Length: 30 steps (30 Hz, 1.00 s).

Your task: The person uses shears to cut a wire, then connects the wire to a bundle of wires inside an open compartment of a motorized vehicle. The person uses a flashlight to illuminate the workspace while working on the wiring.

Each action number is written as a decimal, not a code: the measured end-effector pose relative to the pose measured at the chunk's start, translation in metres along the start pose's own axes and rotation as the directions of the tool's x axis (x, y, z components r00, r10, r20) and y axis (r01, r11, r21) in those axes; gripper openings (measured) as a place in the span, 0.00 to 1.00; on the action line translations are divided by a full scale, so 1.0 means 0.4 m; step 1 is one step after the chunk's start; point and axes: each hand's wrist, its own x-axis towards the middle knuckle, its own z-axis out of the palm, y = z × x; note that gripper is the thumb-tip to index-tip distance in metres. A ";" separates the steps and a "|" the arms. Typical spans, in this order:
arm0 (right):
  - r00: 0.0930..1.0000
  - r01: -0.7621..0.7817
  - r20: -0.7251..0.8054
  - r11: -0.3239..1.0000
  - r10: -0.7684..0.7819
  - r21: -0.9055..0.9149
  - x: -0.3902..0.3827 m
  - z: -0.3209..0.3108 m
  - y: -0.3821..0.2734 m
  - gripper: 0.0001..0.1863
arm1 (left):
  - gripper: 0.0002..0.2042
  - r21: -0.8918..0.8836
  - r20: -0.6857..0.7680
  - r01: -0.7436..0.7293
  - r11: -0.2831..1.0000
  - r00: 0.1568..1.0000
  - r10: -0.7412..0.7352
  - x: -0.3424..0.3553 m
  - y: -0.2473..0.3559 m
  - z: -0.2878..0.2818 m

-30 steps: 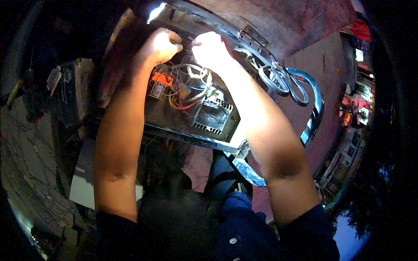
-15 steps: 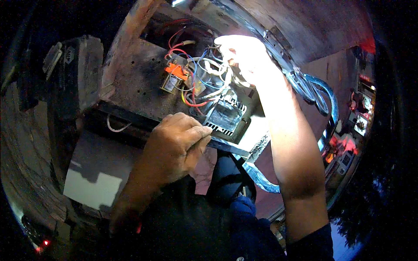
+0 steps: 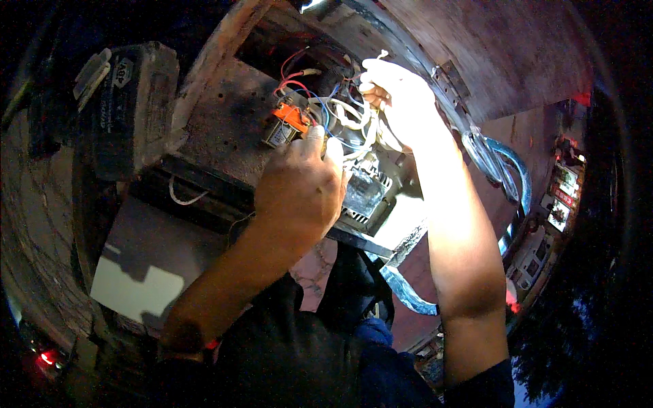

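Hands apart, left hand (image 3: 303, 177) bent in beside the orange-topped component (image 3: 291, 117), right hand (image 3: 394, 88) curled across the wires (image 3: 350, 124) lying between them, presumably to steady loose leads; cannot tell what either actually grips.

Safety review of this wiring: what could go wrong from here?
Snag: the left hand is right beside the orange part and the tangled wires; it could tug one.
Poor view: bright light washes out the right hand, so a slip there might go unseen.
Knock: the finned block sits close to the left hand, which might bump it.
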 end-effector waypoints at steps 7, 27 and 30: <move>0.999 0.041 -0.007 0.999 -0.041 -0.007 0.013 -0.013 0.010 0.13 | 0.18 -0.047 0.072 -0.052 0.998 0.996 0.055 -0.014 0.000 0.005; 0.995 0.049 -0.084 0.998 -0.046 0.026 0.012 0.017 -0.002 0.12 | 0.21 0.069 0.058 -0.022 0.997 0.998 0.018 -0.012 -0.003 0.041; 0.987 0.069 -0.153 0.996 -0.058 0.065 0.007 0.015 0.000 0.11 | 0.19 0.044 0.063 -0.021 0.999 0.998 0.018 -0.016 -0.003 0.045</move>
